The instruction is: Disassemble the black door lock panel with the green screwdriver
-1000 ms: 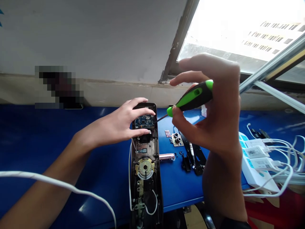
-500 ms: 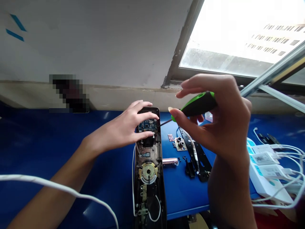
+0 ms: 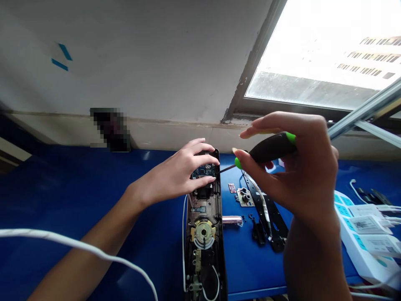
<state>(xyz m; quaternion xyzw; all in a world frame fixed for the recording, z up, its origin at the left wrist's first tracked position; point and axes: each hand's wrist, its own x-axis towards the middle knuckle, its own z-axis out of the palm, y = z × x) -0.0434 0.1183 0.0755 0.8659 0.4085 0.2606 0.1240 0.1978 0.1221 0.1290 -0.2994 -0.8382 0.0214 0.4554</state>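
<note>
A long dark housing (image 3: 220, 217), which looks like an opened door lock body, lies lengthwise in front of me. My left hand (image 3: 191, 167) reaches over its far end from the left, fingers spread across the blue circuit board (image 3: 203, 172). Thumb and index fingertips lie near the board's right edge, close to the shaft tip of a screwdriver (image 3: 269, 148). My right hand (image 3: 291, 163) grips its black and green handle, with the thumb below and one finger raised. The shaft slants down left to the board's edge. Lower in the housing sits a round metal piece (image 3: 204, 232).
Right of the housing lie a black plate (image 3: 275, 221) with a white-wrapped cable, a small round-part board (image 3: 245, 197), a pink wrapped cylinder (image 3: 233, 220) and small screws. A white power strip (image 3: 360, 246) with plugs stands at right. A white cable (image 3: 78, 247) crosses the lower left.
The screwdriver handle has turned, so its green side shows less. Its tip stays at the board's edge. My view has shifted, moving the whole scene right and slightly down.
</note>
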